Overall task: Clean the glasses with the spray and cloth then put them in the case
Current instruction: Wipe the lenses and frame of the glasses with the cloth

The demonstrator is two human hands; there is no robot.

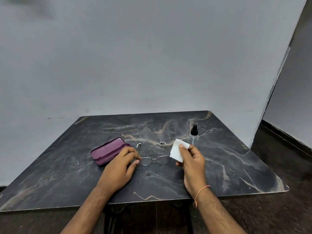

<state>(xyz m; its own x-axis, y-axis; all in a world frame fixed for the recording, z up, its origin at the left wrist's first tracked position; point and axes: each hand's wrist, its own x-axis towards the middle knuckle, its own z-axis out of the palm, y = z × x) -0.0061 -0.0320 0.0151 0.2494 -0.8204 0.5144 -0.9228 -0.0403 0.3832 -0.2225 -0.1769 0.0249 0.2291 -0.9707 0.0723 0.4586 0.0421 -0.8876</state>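
Starting at the left of the dark marble table (236, 166), I see the purple case (108, 150) lying open, lid tipped back, nothing in it. It sits just beside my left hand (120, 168), partly behind the knuckles.

That left hand is curled over, thumb and forefinger pinched on the left corner of the glasses (154, 159), about where the lens meets the hinge. The grip is closed and narrow, only the fingertips on the frame. The glasses sit on the table with their arms unfolded, pointing away from me, lenses nearest me.

To the right, my right hand (192, 163) hovers just beside the right lens, thumb and fingers closed on a folded white cloth (178, 150). The cloth's lower edge is close to the lens; I cannot tell whether it touches. Behind this hand stands the clear spray bottle (194, 135), upright, black nozzle on top, nobody holding it.

I judge this to be the wiping step, only beginning. Whether the lenses are already sprayed I cannot make out. The next move calls for steadying or lifting the frame with the left pinch and bringing the cloth over each lens with light pressure, since the thin wire frame would bend easily. Folding the arms and casing come later.
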